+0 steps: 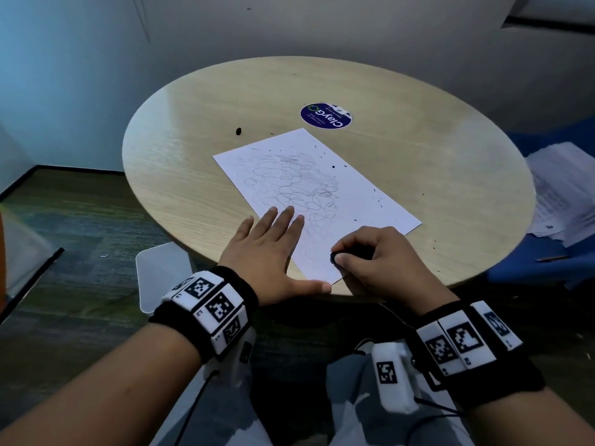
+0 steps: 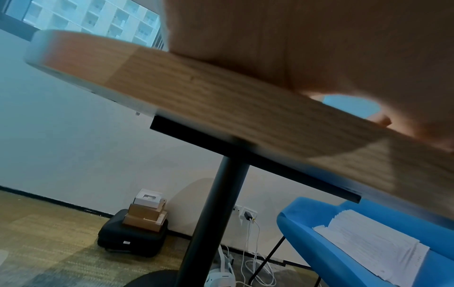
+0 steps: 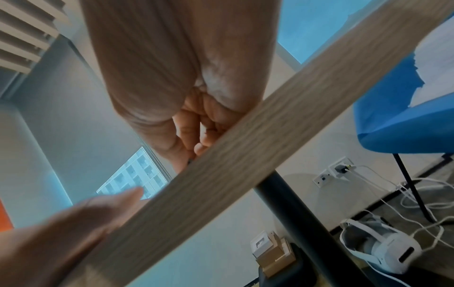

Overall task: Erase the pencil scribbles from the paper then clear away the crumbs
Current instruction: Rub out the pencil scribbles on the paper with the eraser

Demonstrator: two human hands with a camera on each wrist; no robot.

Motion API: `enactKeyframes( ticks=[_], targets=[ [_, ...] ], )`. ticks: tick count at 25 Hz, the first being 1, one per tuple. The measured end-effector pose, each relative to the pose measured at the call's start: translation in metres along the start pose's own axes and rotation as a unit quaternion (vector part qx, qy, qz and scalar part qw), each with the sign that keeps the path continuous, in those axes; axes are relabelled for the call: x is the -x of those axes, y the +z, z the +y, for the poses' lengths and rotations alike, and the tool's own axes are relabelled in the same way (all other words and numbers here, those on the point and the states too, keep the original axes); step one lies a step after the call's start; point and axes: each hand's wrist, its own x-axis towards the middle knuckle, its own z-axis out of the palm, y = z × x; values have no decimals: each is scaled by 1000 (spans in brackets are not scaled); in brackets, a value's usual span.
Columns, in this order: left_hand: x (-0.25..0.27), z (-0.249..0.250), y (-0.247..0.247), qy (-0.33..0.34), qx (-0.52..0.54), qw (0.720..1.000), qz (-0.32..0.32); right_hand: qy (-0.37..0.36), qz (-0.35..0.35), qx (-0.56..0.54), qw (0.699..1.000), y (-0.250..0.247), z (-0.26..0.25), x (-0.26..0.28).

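A white sheet of paper [image 1: 347, 185] covered in looping pencil scribbles [image 1: 289, 185] lies on the round wooden table [image 1: 180, 149]. My left hand [image 1: 273, 246] lies flat with straight fingers on the sheet's near left edge. My right hand [image 1: 370, 252] pinches a small black eraser [image 1: 335, 256] against the paper's near corner. Dark eraser crumbs [image 1: 376, 196] are scattered over the sheet and table. In the right wrist view the curled fingers [image 3: 191, 134] show above the table edge [image 3: 245, 155]; the eraser is hidden there. The left wrist view shows only the palm [image 2: 319, 48] on the table edge [image 2: 196, 93].
A blue round sticker [image 1: 325, 115] sits on the table beyond the paper, and a larger black crumb [image 1: 238, 131] lies to its left. A blue chair [image 1: 547, 262] with a stack of papers [image 1: 560, 194] stands at the right. Boxes [image 2: 147, 211] and cables [image 3: 393, 194] lie on the floor.
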Motion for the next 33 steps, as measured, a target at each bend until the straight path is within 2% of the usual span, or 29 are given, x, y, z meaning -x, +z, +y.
enactKeyframes(
  ticks=[7,8,11,12,16,20,24,27,31,33],
  targets=[
    [-1,-2,-2,-2,21,1000,-9,-13,39,54,998,7,-2,4],
    [-1,-3,-2,0,19,1000,-9,-19,24,56,998,7,-5,5],
    [-2,-3,0,7,9,1000,-5,-60,-78,85,992,9,-12,10],
    [-2,-4,0,9,8,1000,-7,-69,-83,93,990,8,-11,9],
    [-3,-5,0,10,9,1000,-12,-65,1,111,992,3,-8,0],
    [-3,-5,1,13,7,1000,-12,-94,-89,98,987,9,-12,10],
    [-3,-4,1,13,5,1000,-12,-78,-19,98,992,7,-7,7],
    [-3,-4,0,13,5,1000,-12,-104,-62,109,987,10,-8,10],
    [-3,-4,0,12,7,1000,-16,-72,-17,103,992,3,-6,2],
    [-3,-4,0,11,6,1000,-15,-70,-52,69,994,5,-8,4]
  ],
)
